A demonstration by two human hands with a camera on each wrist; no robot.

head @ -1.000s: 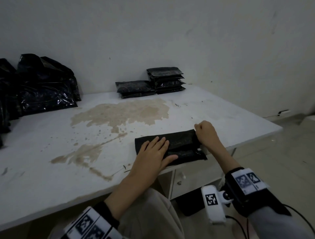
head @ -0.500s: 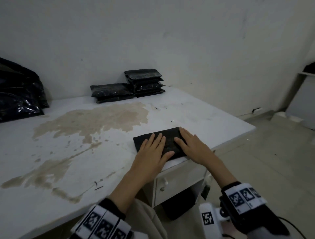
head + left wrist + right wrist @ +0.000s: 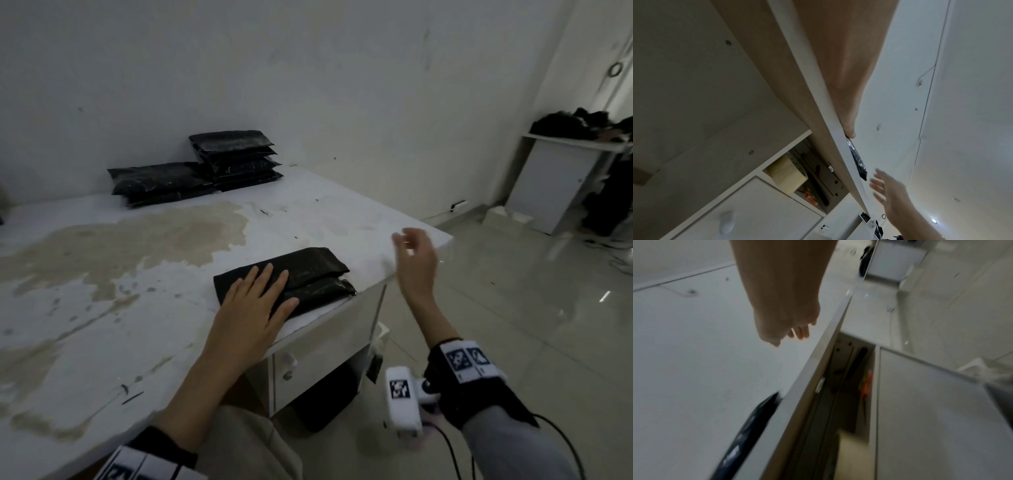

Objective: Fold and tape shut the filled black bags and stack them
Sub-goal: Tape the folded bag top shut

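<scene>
I see the folded black bag (image 3: 301, 274) as thin, faintly glossy plastic (finely crinkled), lying on the table (image 3: 102, 308) with its matt, stained, worn white top.

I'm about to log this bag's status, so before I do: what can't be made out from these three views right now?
- Folded black bag: tape on the fold cannot be confirmed; in the head view the left hand covers its near end, and both wrist views show it only edge-on.
- Right hand: motion-blurred in the head view, so its finger pose is unclear.
- Roll in the compartment under the table: partly hidden in the left wrist view; what it is cannot be told.
</scene>
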